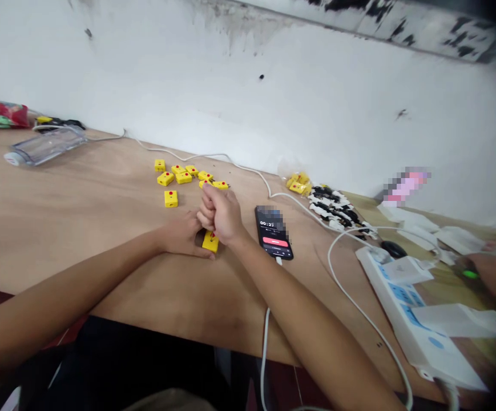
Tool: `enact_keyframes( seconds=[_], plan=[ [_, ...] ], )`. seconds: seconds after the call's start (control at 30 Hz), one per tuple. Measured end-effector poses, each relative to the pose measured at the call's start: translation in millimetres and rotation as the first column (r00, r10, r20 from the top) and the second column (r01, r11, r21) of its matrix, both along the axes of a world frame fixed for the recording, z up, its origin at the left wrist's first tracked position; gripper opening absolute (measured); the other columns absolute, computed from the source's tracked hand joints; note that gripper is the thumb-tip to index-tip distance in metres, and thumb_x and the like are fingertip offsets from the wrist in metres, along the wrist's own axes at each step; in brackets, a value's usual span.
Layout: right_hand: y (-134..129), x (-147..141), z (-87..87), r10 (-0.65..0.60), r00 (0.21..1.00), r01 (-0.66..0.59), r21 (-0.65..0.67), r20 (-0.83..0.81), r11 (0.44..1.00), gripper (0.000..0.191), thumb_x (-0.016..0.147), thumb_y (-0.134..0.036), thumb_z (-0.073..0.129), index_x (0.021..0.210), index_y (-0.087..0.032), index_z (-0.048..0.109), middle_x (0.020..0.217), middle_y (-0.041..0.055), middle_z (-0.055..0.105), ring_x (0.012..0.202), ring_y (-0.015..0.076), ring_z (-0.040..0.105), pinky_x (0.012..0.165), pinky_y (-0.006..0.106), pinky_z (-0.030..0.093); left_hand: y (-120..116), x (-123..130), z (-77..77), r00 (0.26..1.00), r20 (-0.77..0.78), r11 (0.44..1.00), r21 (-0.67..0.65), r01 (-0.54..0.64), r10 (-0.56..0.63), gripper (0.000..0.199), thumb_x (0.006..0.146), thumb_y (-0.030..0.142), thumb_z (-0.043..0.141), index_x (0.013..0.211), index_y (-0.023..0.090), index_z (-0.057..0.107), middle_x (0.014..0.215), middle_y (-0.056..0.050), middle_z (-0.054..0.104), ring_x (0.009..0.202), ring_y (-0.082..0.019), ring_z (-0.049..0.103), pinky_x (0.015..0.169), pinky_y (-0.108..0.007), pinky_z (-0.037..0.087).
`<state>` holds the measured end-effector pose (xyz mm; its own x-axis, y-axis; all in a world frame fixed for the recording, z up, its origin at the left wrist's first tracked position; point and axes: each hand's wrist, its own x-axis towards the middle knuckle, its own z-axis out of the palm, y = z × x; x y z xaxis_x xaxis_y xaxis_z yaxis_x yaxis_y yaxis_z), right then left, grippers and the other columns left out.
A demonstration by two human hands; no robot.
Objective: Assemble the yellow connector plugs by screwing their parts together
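The left hand (pixel 182 235) grips a yellow block (pixel 210 242), and the right hand (pixel 221 214) is a tight fist touching it. More blocks (pixel 178 177) lie just past the hands.

My left hand (pixel 181 235) rests against a yellow block (pixel 210 241) on the desk (pixel 59 228), and my right hand (pixel 221 214) sits clenched just above it. More blocks (pixel 183 177) lie farther off, with a phone (pixel 274 232) just right of my hands.

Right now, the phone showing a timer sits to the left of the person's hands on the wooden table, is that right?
Not left: the head view shows the phone to the right of both the left hand and the right hand, on the wooden table.
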<state>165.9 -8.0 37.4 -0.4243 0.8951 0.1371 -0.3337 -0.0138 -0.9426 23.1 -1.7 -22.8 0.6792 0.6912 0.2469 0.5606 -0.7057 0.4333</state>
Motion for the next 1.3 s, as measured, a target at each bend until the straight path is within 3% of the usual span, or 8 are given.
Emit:
enact_keyframes(
  seconds=[0.17,0.3,0.4,0.53,0.63,0.7,1.0,1.3],
  plan=[
    [18,25,2.8,0.536,0.844,-0.535,-0.086,-0.014,0.841,0.047,0.086,-0.043,0.051,0.052,-0.024,0.025,0.043,-0.0108,0.016,0.040,0.0056,0.011,0.038,0.020,0.013,0,0,0.2,1.000,0.011,1.000,-0.003,0.011,-0.011,0.060,0.075,0.059,0.071,0.118,0.018,0.063,0.126,-0.013,0.061,0.118,-0.034,0.056,0.102,-0.046,0.048],
    [23,32,9.6,0.497,0.861,-0.501,0.013,0.106,0.865,0.017,0.085,-0.031,0.040,0.070,-0.024,0.039,0.047,-0.0092,0.027,0.043,0.0089,0.019,0.044,0.022,0.025,-1,0,1.1,1.000,-0.017,1.000,0.017,0.023,-0.023,0.068,0.075,0.059,0.073,0.125,0.016,0.060,0.129,-0.014,0.059,0.120,-0.035,0.054,0.101,-0.047,0.048],
    [23,40,28.6,0.377,0.832,-0.475,0.172,0.406,0.863,0.007,0.083,-0.023,0.040,0.086,-0.022,0.046,0.066,-0.0008,0.056,0.061,0.0140,0.050,0.062,0.027,0.044,0,0,2.7,0.999,-0.037,1.000,0.008,0.015,-0.014,0.066,0.075,0.063,0.072,0.121,0.016,0.061,0.125,-0.014,0.060,0.115,-0.035,0.056,0.095,-0.047,0.050],
    [14,46,64.1,-0.079,0.442,-0.381,0.267,0.893,0.885,0.018,0.090,-0.028,0.039,0.088,-0.020,0.055,0.099,0.0079,0.065,0.092,0.0206,0.061,0.084,0.033,0.047,1,1,6.0,0.998,-0.036,0.999,0.004,0.044,-0.043,0.064,0.073,0.068,0.071,0.109,0.016,0.063,0.112,-0.013,0.064,0.107,-0.033,0.059,0.090,-0.045,0.050],
    [1,37,80.4,-0.210,-0.049,-0.300,0.186,0.976,0.936,0.038,0.095,-0.042,0.037,0.094,-0.017,0.065,0.109,0.0163,0.069,0.102,0.0317,0.064,0.087,0.041,0.046,3,1,6.1,0.996,-0.013,0.996,0.021,0.085,-0.084,0.060,0.075,0.066,0.070,0.110,0.017,0.063,0.113,-0.013,0.066,0.109,-0.032,0.059,0.094,-0.045,0.048],
    [-4,28,83.1,-0.197,-0.215,-0.299,0.128,0.956,0.946,0.043,0.095,-0.041,0.036,0.107,-0.014,0.067,0.119,0.0214,0.068,0.107,0.0367,0.064,0.085,0.044,0.046,3,1,5.1,0.995,0.003,0.994,0.041,0.103,-0.103,0.059,0.075,0.064,0.072,0.113,0.019,0.062,0.117,-0.012,0.066,0.112,-0.033,0.059,0.097,-0.047,0.047],
    [16,32,61.4,-0.118,0.009,-0.480,0.108,0.993,0.871,0.042,0.091,-0.034,0.037,0.057,-0.018,0.057,0.068,0.0079,0.068,0.058,0.0169,0.056,0.061,0.033,0.038,2,2,4.4,0.988,0.061,0.989,0.047,0.139,-0.142,0.060,0.076,0.058,0.076,0.118,0.018,0.062,0.123,-0.014,0.065,0.114,-0.032,0.061,0.100,-0.046,0.048],
    [12,39,64.3,0.038,0.117,-0.557,0.034,0.992,0.830,0.035,0.086,-0.035,0.046,0.058,-0.018,0.059,0.068,0.0036,0.069,0.065,0.0153,0.060,0.062,0.028,0.040,1,0,8.0,0.976,0.114,0.983,0.022,0.185,-0.186,0.048,0.077,0.049,0.078,0.114,0.020,0.064,0.116,-0.009,0.068,0.108,-0.029,0.063,0.098,-0.044,0.050]
  ],
)
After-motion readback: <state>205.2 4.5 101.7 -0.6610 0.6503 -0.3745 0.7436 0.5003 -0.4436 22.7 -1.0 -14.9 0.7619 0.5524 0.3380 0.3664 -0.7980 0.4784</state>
